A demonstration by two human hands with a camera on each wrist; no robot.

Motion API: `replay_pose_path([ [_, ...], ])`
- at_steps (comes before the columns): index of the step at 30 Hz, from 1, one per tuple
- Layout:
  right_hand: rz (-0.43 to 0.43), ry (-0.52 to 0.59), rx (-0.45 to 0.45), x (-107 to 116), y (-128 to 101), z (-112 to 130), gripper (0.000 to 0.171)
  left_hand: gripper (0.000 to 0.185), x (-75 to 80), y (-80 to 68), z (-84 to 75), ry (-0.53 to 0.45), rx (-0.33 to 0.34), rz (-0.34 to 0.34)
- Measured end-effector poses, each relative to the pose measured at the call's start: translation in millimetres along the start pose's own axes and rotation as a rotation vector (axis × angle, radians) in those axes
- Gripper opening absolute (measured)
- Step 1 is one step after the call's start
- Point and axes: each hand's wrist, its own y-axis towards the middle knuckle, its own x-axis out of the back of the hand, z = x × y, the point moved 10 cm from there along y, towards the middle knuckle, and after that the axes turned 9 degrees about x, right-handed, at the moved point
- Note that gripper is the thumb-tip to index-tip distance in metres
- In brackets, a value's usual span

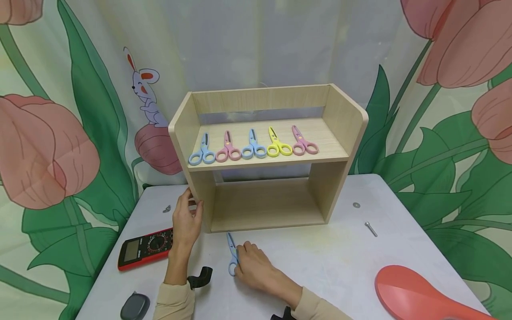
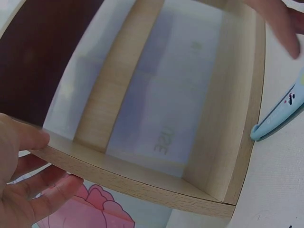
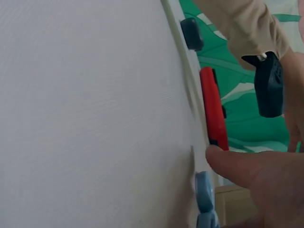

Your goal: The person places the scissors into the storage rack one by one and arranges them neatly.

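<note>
— Well, can any writing be read?
— Only faint mirrored marks on the cloth seen through the wooden shelf (image 2: 142, 180) in the left wrist view; they are too blurred to read. The red multimeter (image 1: 146, 248) has a dial and screen, but its lettering is too small.
— What does the blue scissors (image 1: 232, 259) on the tabletop (image 1: 328, 262) look like?
— Small, light blue plastic, with a little dark and pink print on the blade cover. It lies just before the shelf's front edge, tip toward the shelf.
— And the hands?
— The right hand (image 1: 253, 267) rests on the tabletop, fingers curled at the scissors' handle loops; the grip seems to pinch them, thumb close by. The left hand (image 1: 186, 221) holds the shelf's lower left corner, thumb and fingers round the side panel.
— Anything on the shelf?
— Five more scissors (image 1: 254, 146) in a row: blue, pink, blue, yellow, pink.
</note>
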Motion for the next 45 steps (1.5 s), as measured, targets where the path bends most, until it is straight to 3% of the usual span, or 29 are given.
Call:
replay_pose_path([
  [4,0.018,0.011,-0.039,-3.3,-0.3,-3.1,0.064,0.051,-0.2,0.0,0.2,0.004,0.004,-0.001],
  [12,-0.019,0.084,0.004,-1.5,0.3,-13.1,0.048,0.052,-0.1,-0.2,-0.4,0.011,0.011,0.003],
  [19,-0.069,0.181,0.063,17.3,-10.5,-23.8,0.052,0.052,0.5,-0.3,0.6,0.016,0.004,-0.001],
  [23,-0.167,0.217,0.084,52.5,-20.9,-29.4,0.052,0.052,0.8,-0.5,0.4,0.011,-0.003,-0.005],
  [27,-0.308,0.214,0.113,101.2,-34.2,-33.0,0.054,0.053,-0.5,-0.5,0.5,0.011,0.002,0.007],
  [35,-0.602,0.111,0.232,203.7,-60.4,-41.9,0.057,0.053,3.7,0.8,-0.5,0.027,0.01,-0.006],
  [40,-0.754,0.004,0.143,258.5,-77.0,-68.9,0.055,0.052,3.3,2.0,-0.6,0.025,0.006,0.0],
  [45,-0.822,-0.047,0.019,288.2,-84.4,-102.0,0.054,0.052,0.1,-0.6,0.2,0.022,0.021,0.01],
])
